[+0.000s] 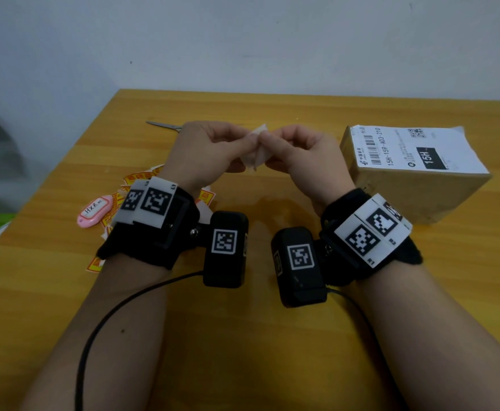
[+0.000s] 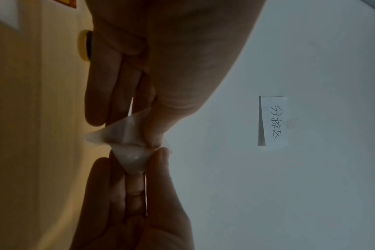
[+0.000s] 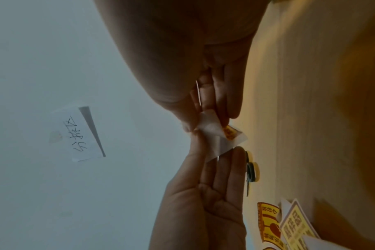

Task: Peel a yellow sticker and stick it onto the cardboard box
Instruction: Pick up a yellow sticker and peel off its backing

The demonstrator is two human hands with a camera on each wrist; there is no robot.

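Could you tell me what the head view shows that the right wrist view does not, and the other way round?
Only the head view shows the cardboard box on the table, apart from the hands, and a pink tag. Only the right wrist view shows yellow print on the sticker and a handwritten note on the wall. Both show the left hand and right hand pinching the sticker between them above the table, the scissors and the loose yellow stickers.

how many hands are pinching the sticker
2. The left hand pinches the sticker from the left, the right hand from the right, both raised above the table, left of the box.
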